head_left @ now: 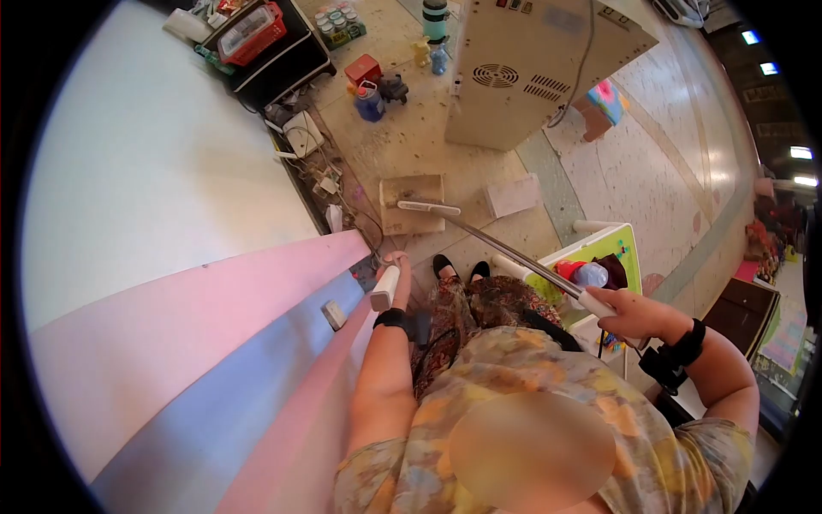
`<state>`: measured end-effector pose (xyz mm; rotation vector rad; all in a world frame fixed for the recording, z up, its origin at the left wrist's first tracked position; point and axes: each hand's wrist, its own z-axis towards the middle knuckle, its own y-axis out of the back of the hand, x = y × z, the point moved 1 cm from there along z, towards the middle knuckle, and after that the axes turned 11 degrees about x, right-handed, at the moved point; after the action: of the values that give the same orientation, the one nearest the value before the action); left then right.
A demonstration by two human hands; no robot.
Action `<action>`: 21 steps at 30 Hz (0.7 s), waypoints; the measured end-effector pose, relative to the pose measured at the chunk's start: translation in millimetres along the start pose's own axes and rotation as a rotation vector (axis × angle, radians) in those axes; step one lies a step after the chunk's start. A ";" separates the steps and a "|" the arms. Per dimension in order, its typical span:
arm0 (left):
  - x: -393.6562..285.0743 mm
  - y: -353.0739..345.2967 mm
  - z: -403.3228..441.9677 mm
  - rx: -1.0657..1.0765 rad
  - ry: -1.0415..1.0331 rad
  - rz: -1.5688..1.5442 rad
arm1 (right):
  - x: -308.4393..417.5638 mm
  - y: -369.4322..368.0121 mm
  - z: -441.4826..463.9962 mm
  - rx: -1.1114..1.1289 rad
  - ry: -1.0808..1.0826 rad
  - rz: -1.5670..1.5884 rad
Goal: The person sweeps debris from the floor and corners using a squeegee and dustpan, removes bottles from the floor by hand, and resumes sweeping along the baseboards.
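My right hand is closed around the white grip of a broom with a long metal stick. Its narrow white head lies over a tan, dirt-marked dustpan on the floor; I cannot tell whether they touch. Beside the striped wall, my left hand is wrapped round a white upright handle, which appears to belong to the dustpan. The lower end of that handle is hard to make out.
A pale flat box lies right of the dustpan. Ahead stands a large beige metal cabinet. A white router and cables line the wall. A blue jug stands farther off. A green-topped small table is at my right.
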<state>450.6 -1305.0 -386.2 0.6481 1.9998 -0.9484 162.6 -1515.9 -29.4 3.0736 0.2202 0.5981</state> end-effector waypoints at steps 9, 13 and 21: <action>46.4 2.0 3.2 -0.043 -0.061 -0.109 | -20.0 -9.0 0.3 -0.038 0.047 -0.034; 35.2 -10.4 1.1 -0.006 -0.059 0.020 | -20.2 -9.5 -4.5 -0.036 0.030 -0.083; -6.9 -35.8 -10.2 -0.096 0.194 0.025 | -23.5 -20.6 -14.4 0.028 -0.078 0.128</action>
<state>424.3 -1318.4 -362.6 0.7328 2.1878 -0.7944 132.9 -1499.1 -25.4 3.1484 0.0314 0.4802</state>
